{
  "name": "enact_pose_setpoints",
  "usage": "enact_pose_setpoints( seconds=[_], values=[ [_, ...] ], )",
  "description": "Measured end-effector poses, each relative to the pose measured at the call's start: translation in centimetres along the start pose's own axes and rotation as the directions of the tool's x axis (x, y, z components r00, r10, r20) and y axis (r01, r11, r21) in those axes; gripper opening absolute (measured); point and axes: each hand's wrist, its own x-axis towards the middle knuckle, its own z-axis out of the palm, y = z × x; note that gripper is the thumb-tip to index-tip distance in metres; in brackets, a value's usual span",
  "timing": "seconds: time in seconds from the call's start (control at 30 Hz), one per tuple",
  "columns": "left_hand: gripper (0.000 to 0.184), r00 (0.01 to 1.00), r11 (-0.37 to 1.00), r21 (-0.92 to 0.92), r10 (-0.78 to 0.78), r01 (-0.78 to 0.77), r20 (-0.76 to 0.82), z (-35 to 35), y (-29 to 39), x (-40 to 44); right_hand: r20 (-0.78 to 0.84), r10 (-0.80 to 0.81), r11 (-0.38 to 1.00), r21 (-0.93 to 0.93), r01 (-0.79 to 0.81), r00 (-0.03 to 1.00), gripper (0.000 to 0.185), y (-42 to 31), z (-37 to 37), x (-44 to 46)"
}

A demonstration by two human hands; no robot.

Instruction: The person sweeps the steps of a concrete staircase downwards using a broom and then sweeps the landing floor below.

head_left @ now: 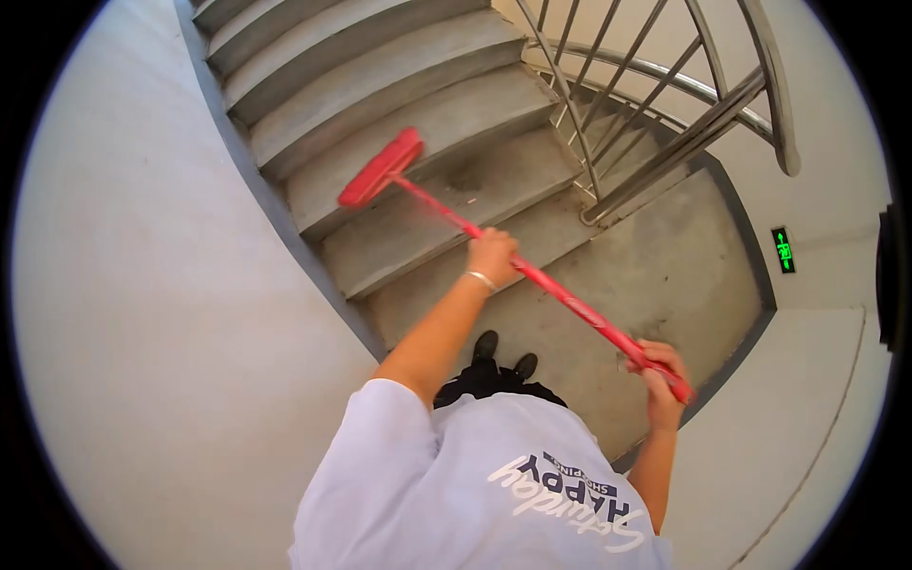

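A red broom (584, 311) slants across the view, gripped by both of my hands. My left hand (492, 256), with a pale band at its wrist, wraps around the middle of the handle. Near the handle's end, my right hand (658, 370) is closed around it. The red broom head (382, 169) points up and left over the lower steps, near the left wall. Whether its bristles touch a step, I cannot tell. A small light scrap (471, 200) lies on the step to the right of the head.
Concrete stairs (380, 100) rise ahead, with a metal railing (655, 171) on their right. My shoes (485, 345) stand on the landing (665, 275). A white wall (180, 285) borders the left side. A green exit sign (783, 250) hangs on the right wall.
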Motion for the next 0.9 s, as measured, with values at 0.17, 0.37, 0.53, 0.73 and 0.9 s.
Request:
enact_pose_setpoints(
  seconds=[0.17, 0.37, 0.53, 0.73, 0.9],
  values=[
    [0.013, 0.937, 0.988, -0.035, 0.155, -0.151, 0.312, 1.4, 9.5, 7.4, -0.251, -0.043, 0.996, -0.083, 0.023, 0.967, 0.027, -5.2, -2.9, -2.4],
    [0.018, 0.889, 0.97, -0.079, 0.241, -0.228, 0.39, -0.3, 14.5, 8.0, -0.233, -0.203, 0.97, -0.184, 0.162, 0.951, 0.031, -7.3, -6.1, -5.1],
    [0.02, 0.914, 0.981, 0.024, 0.168, -0.19, 0.368, -4.5, 8.6, 6.7, -0.077, -0.224, 0.969, -0.127, 0.213, 0.972, 0.032, -4.8, -4.1, -3.4],
    [0.014, 0.956, 0.984, 0.082, 0.131, -0.157, 0.264, -8.8, -7.1, 5.3, 0.303, -0.295, 0.856, -0.337, 0.391, 0.906, 0.036, -1.9, 8.0, 2.0],
    [0.012, 0.938, 0.987, 0.056, 0.124, -0.15, 0.324, -12.6, -19.1, -1.5, 0.764, -0.411, 0.577, -0.205, 0.791, 0.498, 0.049, -0.5, 19.6, 4.6]
  ],
)
